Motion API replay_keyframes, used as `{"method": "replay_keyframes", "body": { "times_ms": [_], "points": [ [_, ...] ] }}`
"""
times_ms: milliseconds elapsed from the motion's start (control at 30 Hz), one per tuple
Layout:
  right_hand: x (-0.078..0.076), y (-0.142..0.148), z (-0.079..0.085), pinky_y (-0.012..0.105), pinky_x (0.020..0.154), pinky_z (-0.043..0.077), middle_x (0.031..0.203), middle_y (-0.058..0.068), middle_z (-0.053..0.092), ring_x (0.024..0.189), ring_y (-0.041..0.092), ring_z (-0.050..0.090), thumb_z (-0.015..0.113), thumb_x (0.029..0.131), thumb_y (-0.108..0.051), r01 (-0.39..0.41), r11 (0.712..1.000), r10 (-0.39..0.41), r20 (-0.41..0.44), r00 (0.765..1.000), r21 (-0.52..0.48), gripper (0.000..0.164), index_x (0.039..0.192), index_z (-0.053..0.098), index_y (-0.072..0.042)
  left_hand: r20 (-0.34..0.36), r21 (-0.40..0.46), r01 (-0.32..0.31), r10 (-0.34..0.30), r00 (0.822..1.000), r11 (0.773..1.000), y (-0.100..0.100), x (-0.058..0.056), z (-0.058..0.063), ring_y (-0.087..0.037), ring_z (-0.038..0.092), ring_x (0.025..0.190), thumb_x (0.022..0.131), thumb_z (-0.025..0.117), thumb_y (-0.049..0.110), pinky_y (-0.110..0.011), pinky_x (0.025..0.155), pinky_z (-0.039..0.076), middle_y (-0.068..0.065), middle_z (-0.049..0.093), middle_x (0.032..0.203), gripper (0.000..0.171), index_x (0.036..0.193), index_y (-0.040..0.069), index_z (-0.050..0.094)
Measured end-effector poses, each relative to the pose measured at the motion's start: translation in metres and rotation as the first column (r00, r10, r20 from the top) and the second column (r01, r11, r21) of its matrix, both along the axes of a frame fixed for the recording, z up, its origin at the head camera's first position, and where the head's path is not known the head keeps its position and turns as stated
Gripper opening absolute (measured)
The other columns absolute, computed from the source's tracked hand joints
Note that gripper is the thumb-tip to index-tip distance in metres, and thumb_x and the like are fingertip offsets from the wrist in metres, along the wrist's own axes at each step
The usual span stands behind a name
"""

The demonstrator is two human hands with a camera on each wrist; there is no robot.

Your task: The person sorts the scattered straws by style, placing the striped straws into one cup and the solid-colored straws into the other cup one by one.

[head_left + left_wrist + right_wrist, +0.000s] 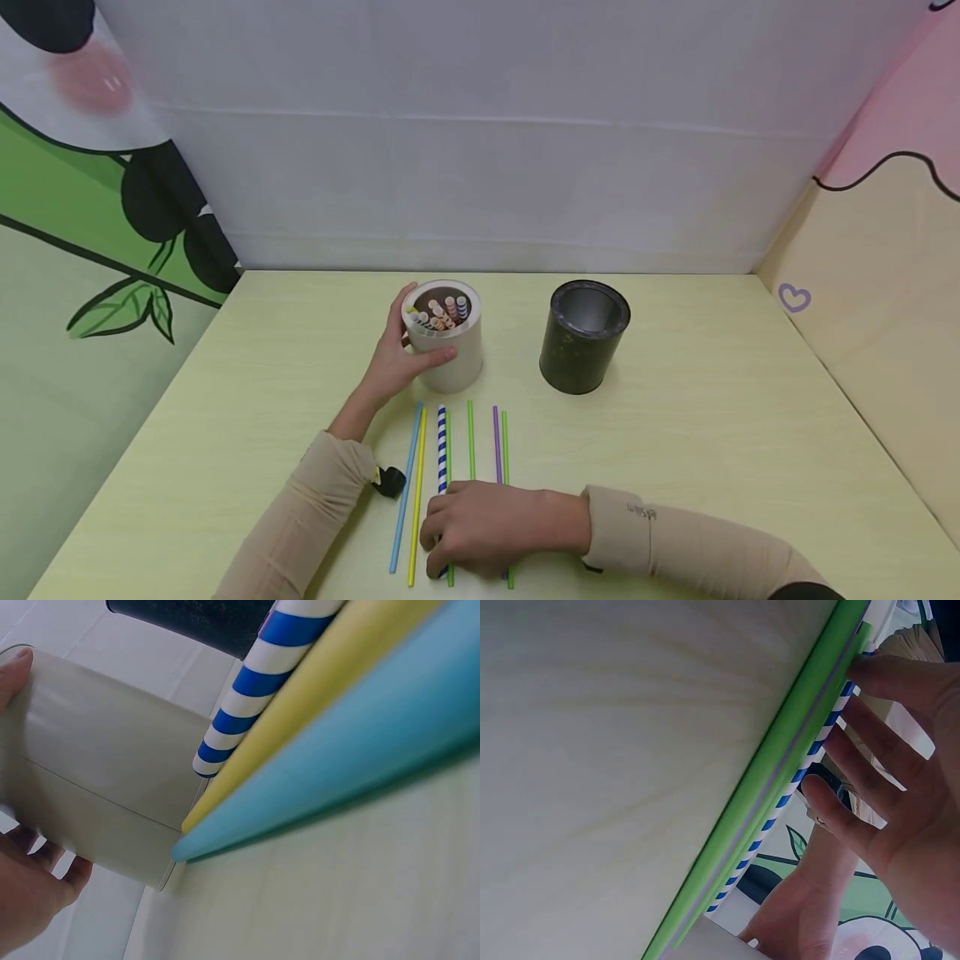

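In the head view, my left hand (401, 354) grips a white cylindrical container (457, 362) from its left side, thumb across the front. Several striped straws (450, 307) stand inside it. The left wrist view has the container's smooth wall (105, 757) between thumb and fingers. Over the near part of a row of straws, my right hand (495, 525) pinches a blue-and-white striped straw (442, 442) near its lower end. Green straws (780, 742) lie close beside it in the right wrist view. A yellow straw (417, 492) and a light blue straw (405, 492) lie to the left.
A black cylindrical container (577, 358) stands upright at the back right. A purple straw (497, 442) and green straws (471, 442) lie partly under the right hand. Behind the pale table (712, 400) rises a white fabric wall (480, 183).
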State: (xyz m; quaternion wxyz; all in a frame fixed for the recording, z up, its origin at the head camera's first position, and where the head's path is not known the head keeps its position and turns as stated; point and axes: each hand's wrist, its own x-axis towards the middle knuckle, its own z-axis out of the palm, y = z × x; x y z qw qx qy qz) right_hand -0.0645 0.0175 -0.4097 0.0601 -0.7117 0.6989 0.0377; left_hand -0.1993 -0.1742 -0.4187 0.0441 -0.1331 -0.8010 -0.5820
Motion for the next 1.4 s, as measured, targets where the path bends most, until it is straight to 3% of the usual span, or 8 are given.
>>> {"method": "replay_keyframes", "body": {
  "times_ms": [133,400,700,1067,1400],
  "points": [
    [0.001,0.000,0.000,0.021,0.095,0.040,0.112,-0.016,0.057,0.106,0.003,0.049,0.059,0.093,-0.021,-0.011,1.000,0.011,-0.017,1.000,-0.011,0.028,0.114,0.067,-0.039,0.008,-0.001,0.001,-0.001,1.000,1.000,0.000,0.000,0.001,-0.026,0.031,0.138,0.076,0.082,0.027,-0.056,0.109,0.026,0.003,0.034,0.149,0.103,0.151,0.041,0.012],
    [0.003,-0.002,0.000,0.018,0.098,0.037,0.116,-0.015,0.057,0.108,0.002,0.047,0.058,0.095,-0.023,-0.014,1.000,0.013,0.058,0.998,0.017,0.026,0.114,0.068,-0.037,0.039,0.001,0.009,-0.009,0.999,1.000,-0.001,0.000,0.003,-0.029,0.029,0.139,0.077,0.081,0.018,-0.056,0.109,0.026,-0.003,0.032,0.151,0.106,0.153,0.032,0.009],
    [0.003,-0.006,-0.001,0.014,0.093,0.036,0.110,-0.018,0.059,0.101,0.000,0.047,0.055,0.098,-0.026,-0.015,1.000,0.012,0.108,0.994,0.027,0.022,0.115,0.067,-0.033,0.036,0.009,0.021,-0.022,0.999,1.000,0.006,0.019,0.027,-0.032,0.030,0.138,0.078,0.079,0.016,-0.056,0.109,0.026,-0.010,0.033,0.150,0.102,0.154,0.022,0.011],
    [0.007,-0.002,0.010,0.018,0.090,0.040,0.104,-0.019,0.061,0.102,0.001,0.052,0.054,0.097,-0.023,-0.043,0.994,0.038,-0.049,0.998,-0.102,0.025,0.112,0.068,-0.036,0.027,0.005,0.027,-0.027,0.999,1.000,0.006,0.019,0.027,-0.032,0.030,0.137,0.078,0.078,0.015,-0.057,0.108,0.026,-0.010,0.034,0.150,0.102,0.154,0.022,0.011],
    [0.009,0.008,0.033,0.020,0.094,0.040,0.106,-0.017,0.062,0.104,0.003,0.053,0.053,0.097,-0.024,-0.055,0.971,0.028,-0.113,0.993,-0.234,0.025,0.112,0.069,-0.034,0.004,0.000,0.028,-0.028,1.000,1.000,0.007,0.020,0.027,-0.033,0.031,0.136,0.078,0.079,0.014,-0.058,0.107,0.027,-0.011,0.034,0.149,0.102,0.154,0.017,0.010]
  ]
}}
